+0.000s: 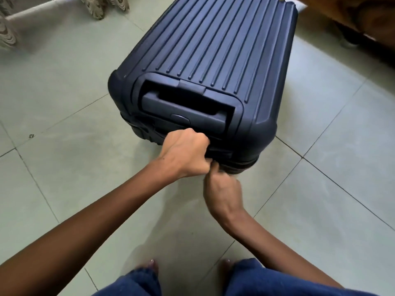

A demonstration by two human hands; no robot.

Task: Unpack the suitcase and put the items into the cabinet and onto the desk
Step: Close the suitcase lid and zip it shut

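Floor: pale green square tiles (64, 92) with dark grout lines, running under everything here.
Suitcase: a navy blue hard-shell suitcase (213, 45) with raised ribs along its shell lies flat on the tiles in the middle of the room. It is shut, and its handle end points toward the person.
Furniture: a brown wooden piece (363, 16) stands at the far right, just beyond the suitcase's far corner.
Curtain: beige patterned fabric (100, 5) hangs down to the floor at the far left, well apart from the suitcase.
Legs: blue denim trousers (267, 280) show at the near edge, with bare toes (152, 263) on the tiles in front of them.
Pull handle: a dark retracted bar (183, 107) sits down in its recess on the suitcase's near end.
Left hand: the left hand (186, 152) is curled tight, knuckles up, gripping the suitcase's near end just below that recess.
Right hand: the right hand (222, 189) reaches up from below. Its fingertips meet the seam right under the left hand. It is blurred, so I cannot tell whether it pinches anything.
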